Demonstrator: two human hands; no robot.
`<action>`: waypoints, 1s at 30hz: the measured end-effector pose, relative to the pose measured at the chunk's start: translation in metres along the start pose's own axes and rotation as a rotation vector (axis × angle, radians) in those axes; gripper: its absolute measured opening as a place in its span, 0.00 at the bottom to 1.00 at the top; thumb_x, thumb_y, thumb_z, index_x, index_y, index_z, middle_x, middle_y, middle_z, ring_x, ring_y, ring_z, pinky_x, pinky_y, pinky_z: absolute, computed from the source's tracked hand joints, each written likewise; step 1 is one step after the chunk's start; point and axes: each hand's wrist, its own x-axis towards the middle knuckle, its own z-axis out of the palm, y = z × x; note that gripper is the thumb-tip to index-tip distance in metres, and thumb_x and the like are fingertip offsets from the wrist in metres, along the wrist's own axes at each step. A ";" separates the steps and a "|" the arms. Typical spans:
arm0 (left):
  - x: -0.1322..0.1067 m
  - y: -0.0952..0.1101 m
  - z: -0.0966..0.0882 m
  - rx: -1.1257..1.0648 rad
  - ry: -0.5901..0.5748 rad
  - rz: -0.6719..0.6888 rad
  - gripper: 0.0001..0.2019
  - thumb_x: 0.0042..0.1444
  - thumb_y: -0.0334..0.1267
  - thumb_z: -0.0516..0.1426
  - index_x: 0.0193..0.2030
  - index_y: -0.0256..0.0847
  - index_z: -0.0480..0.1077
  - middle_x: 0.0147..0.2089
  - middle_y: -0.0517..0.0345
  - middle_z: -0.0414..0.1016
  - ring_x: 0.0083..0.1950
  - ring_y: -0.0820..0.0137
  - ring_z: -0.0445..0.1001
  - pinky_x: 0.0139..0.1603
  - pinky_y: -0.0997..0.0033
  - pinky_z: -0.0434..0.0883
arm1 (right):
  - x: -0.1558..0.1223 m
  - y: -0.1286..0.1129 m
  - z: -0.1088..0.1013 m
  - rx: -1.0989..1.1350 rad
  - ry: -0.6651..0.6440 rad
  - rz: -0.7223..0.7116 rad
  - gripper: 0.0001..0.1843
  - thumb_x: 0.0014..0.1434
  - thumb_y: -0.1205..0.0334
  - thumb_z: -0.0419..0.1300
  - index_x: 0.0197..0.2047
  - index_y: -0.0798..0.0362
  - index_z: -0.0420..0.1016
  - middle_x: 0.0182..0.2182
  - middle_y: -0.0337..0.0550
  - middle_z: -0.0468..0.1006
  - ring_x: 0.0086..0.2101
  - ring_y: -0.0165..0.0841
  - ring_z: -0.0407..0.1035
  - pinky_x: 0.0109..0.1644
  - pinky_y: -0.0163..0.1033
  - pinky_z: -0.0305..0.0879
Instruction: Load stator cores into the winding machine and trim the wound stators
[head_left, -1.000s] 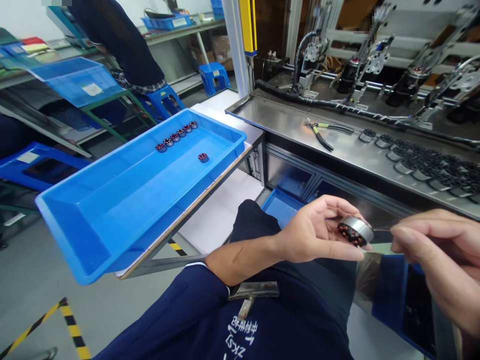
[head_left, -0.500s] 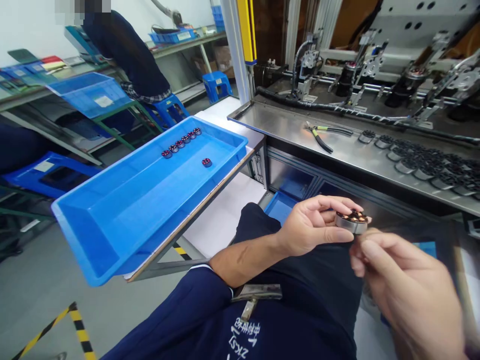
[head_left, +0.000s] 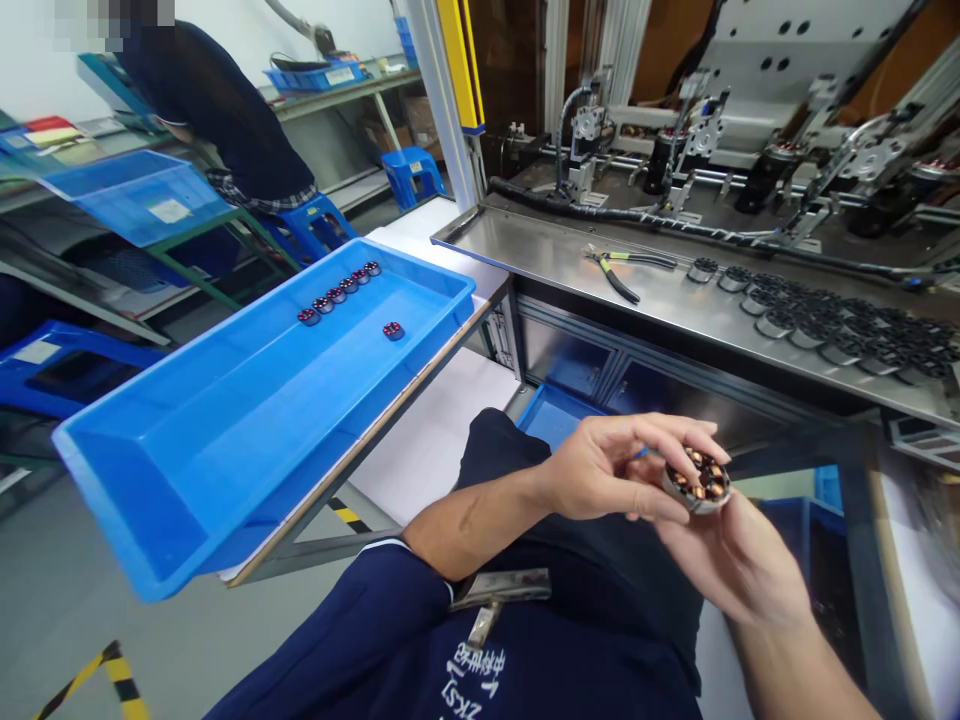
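A small round motor stator (head_left: 697,481) with copper windings and a metal rim sits between both my hands over my lap. My left hand (head_left: 615,468) curls its fingers over it from the left and grips its edge. My right hand (head_left: 731,560) lies palm up beneath it and cups it from below. A large blue tray (head_left: 247,400) to my left holds a row of several small stators (head_left: 339,293) and one lone stator (head_left: 393,331).
A steel bench (head_left: 570,255) ahead carries pliers (head_left: 619,272) and several round motor parts (head_left: 817,318) on its right, with machinery (head_left: 750,120) behind. A person in dark clothes (head_left: 210,110) sits far left by blue bins (head_left: 142,195) and stools (head_left: 411,165).
My right hand has turned palm up and slid under the stator, which has dropped a little lower. The view has shifted slightly right.
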 end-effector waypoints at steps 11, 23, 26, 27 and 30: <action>-0.011 0.009 0.003 0.436 0.072 -0.073 0.31 0.47 0.50 0.72 0.55 0.36 0.76 0.46 0.49 0.80 0.42 0.69 0.76 0.47 0.69 0.73 | -0.008 0.006 -0.019 -1.020 0.268 -0.762 0.34 0.50 0.75 0.73 0.60 0.50 0.77 0.45 0.49 0.77 0.43 0.38 0.73 0.43 0.42 0.70; -0.010 0.005 0.004 0.526 0.120 0.114 0.22 0.52 0.41 0.71 0.52 0.36 0.78 0.47 0.50 0.80 0.42 0.71 0.77 0.44 0.72 0.76 | -0.014 -0.003 -0.001 -0.636 0.408 -0.600 0.08 0.58 0.76 0.66 0.39 0.53 0.79 0.34 0.42 0.76 0.38 0.34 0.71 0.39 0.40 0.66; -0.012 -0.003 0.007 0.271 0.144 0.030 0.21 0.52 0.38 0.70 0.53 0.38 0.77 0.51 0.49 0.78 0.42 0.71 0.79 0.44 0.71 0.78 | -0.014 0.000 0.006 -0.446 0.543 -0.477 0.04 0.62 0.69 0.66 0.35 0.54 0.77 0.32 0.41 0.75 0.36 0.32 0.70 0.39 0.39 0.66; -0.013 -0.006 0.008 0.201 0.148 0.019 0.21 0.53 0.36 0.70 0.54 0.38 0.76 0.52 0.49 0.77 0.42 0.71 0.80 0.45 0.70 0.79 | -0.015 0.001 0.008 -0.408 0.573 -0.436 0.04 0.62 0.67 0.66 0.34 0.53 0.77 0.32 0.41 0.75 0.35 0.32 0.70 0.39 0.39 0.67; -0.013 -0.010 0.009 0.160 0.151 0.061 0.20 0.52 0.33 0.70 0.52 0.38 0.76 0.54 0.48 0.77 0.44 0.71 0.81 0.46 0.69 0.80 | -0.016 0.004 0.008 -0.348 0.627 -0.359 0.07 0.60 0.63 0.69 0.33 0.53 0.77 0.33 0.42 0.75 0.36 0.32 0.70 0.39 0.39 0.67</action>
